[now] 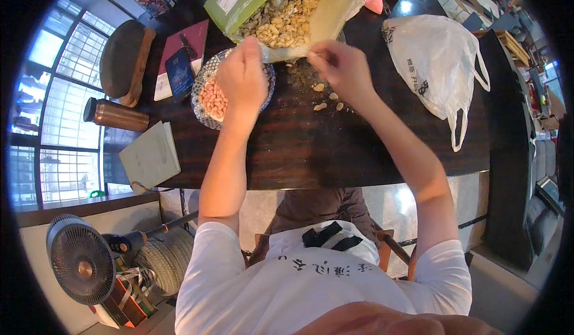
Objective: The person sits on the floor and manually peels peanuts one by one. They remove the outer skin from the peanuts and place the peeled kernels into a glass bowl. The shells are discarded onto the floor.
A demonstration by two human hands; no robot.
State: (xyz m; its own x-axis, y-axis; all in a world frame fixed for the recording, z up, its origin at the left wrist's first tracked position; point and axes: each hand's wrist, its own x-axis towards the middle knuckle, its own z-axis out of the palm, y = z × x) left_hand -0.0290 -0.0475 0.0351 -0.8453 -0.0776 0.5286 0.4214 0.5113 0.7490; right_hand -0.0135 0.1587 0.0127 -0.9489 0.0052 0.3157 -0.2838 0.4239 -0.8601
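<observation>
A green plastic bag point(251, 3) lies on its side on the table, its mouth towards me. Peanuts in their shells point(287, 16) and loose shells fill the opening. My left hand point(246, 75) pinches the bag's near rim at the left, above a blue-and-white patterned plate point(202, 115). Shelled pink peanuts point(213, 97) lie on that plate, partly hidden by my left hand and wrist. At the rim's right end, my right hand point(343, 66) has thumb and fingers closed on the bag's edge. Below it, several unshelled peanuts point(320, 106) and crumbs are scattered on the wood.
A white plastic carrier bag point(435, 61) rests at the right of the dark wooden table point(287, 155). To the left are a blue booklet point(179, 75), a maroon book point(179, 39), a copper-coloured flask point(121, 114) and a grey notebook point(152, 155). A fan point(83, 263) stands at lower left.
</observation>
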